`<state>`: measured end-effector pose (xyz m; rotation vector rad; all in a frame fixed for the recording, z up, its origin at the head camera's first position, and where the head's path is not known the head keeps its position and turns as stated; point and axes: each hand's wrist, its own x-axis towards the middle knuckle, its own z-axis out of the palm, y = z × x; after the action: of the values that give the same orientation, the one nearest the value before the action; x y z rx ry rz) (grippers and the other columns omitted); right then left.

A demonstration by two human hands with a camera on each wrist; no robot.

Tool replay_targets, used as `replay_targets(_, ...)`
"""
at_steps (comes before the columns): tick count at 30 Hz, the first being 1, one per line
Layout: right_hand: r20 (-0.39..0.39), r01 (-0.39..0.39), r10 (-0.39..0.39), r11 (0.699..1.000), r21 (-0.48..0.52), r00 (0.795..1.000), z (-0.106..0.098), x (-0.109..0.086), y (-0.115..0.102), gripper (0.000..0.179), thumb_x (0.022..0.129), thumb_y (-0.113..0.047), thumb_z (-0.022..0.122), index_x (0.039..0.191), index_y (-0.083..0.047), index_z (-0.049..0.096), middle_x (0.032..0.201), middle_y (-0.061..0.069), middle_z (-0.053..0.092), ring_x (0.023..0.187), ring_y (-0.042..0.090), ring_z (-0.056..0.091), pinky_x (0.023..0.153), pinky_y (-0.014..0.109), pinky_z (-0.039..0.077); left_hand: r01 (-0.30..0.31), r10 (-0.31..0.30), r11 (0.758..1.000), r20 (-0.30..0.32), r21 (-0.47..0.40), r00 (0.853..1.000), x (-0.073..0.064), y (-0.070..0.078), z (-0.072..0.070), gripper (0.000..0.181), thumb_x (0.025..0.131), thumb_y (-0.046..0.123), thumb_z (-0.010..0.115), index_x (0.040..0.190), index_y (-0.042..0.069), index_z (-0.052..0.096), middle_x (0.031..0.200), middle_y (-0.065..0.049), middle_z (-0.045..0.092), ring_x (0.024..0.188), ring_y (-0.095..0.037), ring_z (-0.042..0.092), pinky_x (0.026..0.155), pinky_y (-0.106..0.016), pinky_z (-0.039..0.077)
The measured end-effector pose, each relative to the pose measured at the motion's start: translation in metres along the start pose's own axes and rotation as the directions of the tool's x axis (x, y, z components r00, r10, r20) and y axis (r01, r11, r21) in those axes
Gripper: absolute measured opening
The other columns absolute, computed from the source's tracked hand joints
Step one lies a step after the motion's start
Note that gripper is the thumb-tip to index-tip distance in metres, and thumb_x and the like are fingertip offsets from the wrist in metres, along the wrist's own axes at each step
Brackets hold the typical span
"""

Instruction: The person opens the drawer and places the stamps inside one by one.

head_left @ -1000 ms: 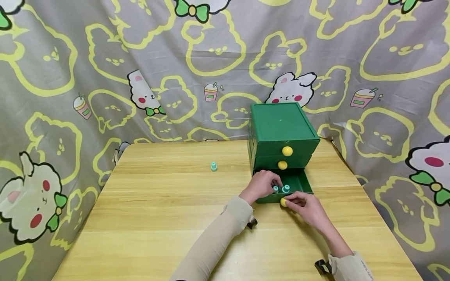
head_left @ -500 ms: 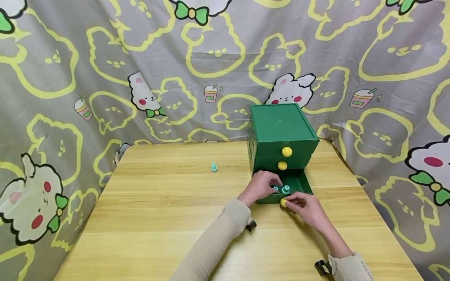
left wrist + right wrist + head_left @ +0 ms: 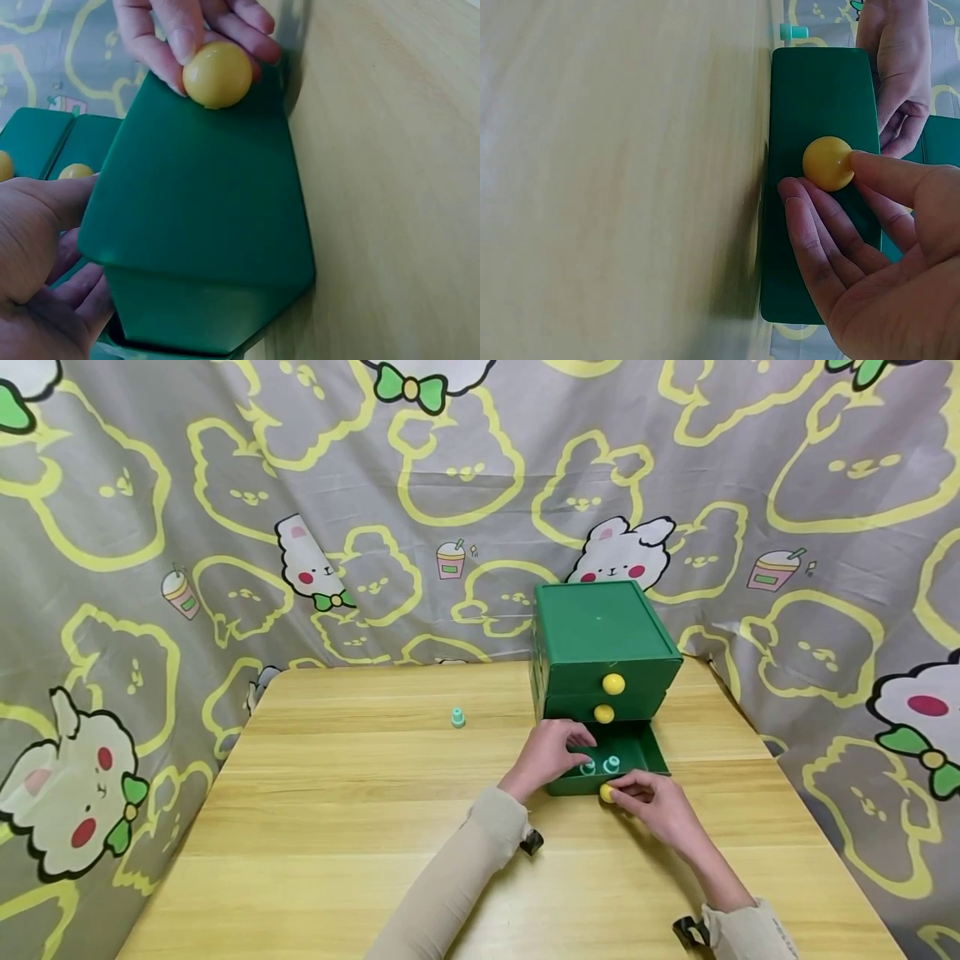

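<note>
The bottom drawer (image 3: 573,786) of a green cabinet (image 3: 603,620) is pulled out. Two small teal stepped plugs, one on the left (image 3: 588,767) and one on the right (image 3: 611,764), stand inside it. My left hand (image 3: 546,754) reaches over the drawer's left side, thumb and fingers apart, close to the left plug. In the left wrist view this hand (image 3: 41,251) is beside the drawer wall, its fingertips partly hidden. My right hand (image 3: 654,804) pinches the drawer's round yellow knob (image 3: 828,163) between thumb and fingers.
Another teal plug (image 3: 458,717) stands on the wooden table (image 3: 337,810), left of the cabinet. Above the pulled-out drawer are two closed drawers with yellow knobs, the upper knob (image 3: 613,684) and the lower knob (image 3: 603,713). A patterned curtain (image 3: 465,485) surrounds the table's back and sides.
My left hand has let go of the left plug: its fingers have spread and lifted slightly, and more of the plug shows. The right hand stays on the knob.
</note>
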<state>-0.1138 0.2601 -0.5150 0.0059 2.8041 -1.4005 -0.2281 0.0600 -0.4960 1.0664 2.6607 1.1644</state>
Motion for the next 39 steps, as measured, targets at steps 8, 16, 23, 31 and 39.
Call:
replay_targets(8, 0.002, -0.008, 0.008, 1.0, 0.002, 1.0, 0.0, 0.0, 0.0, 0.011, 0.096, -0.015, 0.075, 0.107, -0.013, 0.079, 0.102, 0.007, 0.076, 0.084, 0.013, 0.07, 0.072, 0.021, 0.057, 0.04, -0.04, 0.999, -0.02, -0.026, 0.999, -0.003, 0.0, -0.008, 0.018, 0.088, 0.015, 0.084, 0.105, 0.012, 0.08, 0.104, 0.002, 0.077, 0.095, -0.011, 0.071, 0.084, -0.016, 0.055)
replay_targets(16, 0.006, -0.012, 0.012, 1.0, -0.001, 1.0, 0.0, 0.0, -0.001, 0.013, 0.096, -0.016, 0.075, 0.107, -0.013, 0.079, 0.103, 0.007, 0.075, 0.084, 0.012, 0.07, 0.072, 0.02, 0.057, 0.057, -0.057, 0.998, -0.012, -0.017, 0.998, -0.004, -0.002, -0.009, 0.018, 0.089, 0.017, 0.084, 0.106, 0.012, 0.08, 0.105, 0.001, 0.077, 0.097, -0.013, 0.072, 0.085, -0.017, 0.055)
replay_targets(23, -0.003, 0.004, -0.004, 1.0, 0.004, 1.0, 0.001, 0.0, -0.002, 0.013, 0.096, -0.017, 0.075, 0.107, -0.011, 0.079, 0.102, 0.009, 0.075, 0.082, 0.009, 0.069, 0.07, 0.021, 0.057, 0.074, -0.074, 0.997, -0.019, -0.034, 0.997, -0.005, -0.003, -0.011, 0.017, 0.09, 0.017, 0.082, 0.106, 0.013, 0.08, 0.105, 0.002, 0.077, 0.096, -0.011, 0.071, 0.087, -0.019, 0.056)
replay_targets(31, -0.002, -0.008, 0.008, 1.0, 0.007, 1.0, 0.001, 0.0, -0.001, 0.012, 0.096, -0.015, 0.075, 0.107, -0.012, 0.079, 0.103, 0.008, 0.075, 0.082, 0.009, 0.069, 0.071, 0.021, 0.057, 0.075, -0.077, 0.996, -0.052, -0.043, 0.996, -0.005, -0.004, -0.015, 0.012, 0.092, 0.017, 0.081, 0.103, 0.015, 0.08, 0.102, 0.004, 0.076, 0.096, -0.014, 0.072, 0.086, -0.019, 0.056)
replay_targets(39, 0.01, -0.01, 0.01, 1.0, 0.008, 1.0, 0.0, -0.001, 0.0, 0.014, 0.097, -0.017, 0.075, 0.109, -0.012, 0.078, 0.105, 0.008, 0.075, 0.084, 0.013, 0.069, 0.071, 0.021, 0.057, 0.051, -0.055, 0.997, -0.074, -0.056, 0.996, -0.005, -0.009, -0.018, 0.012, 0.091, 0.017, 0.081, 0.103, 0.014, 0.08, 0.102, 0.004, 0.076, 0.094, -0.011, 0.071, 0.085, -0.02, 0.057)
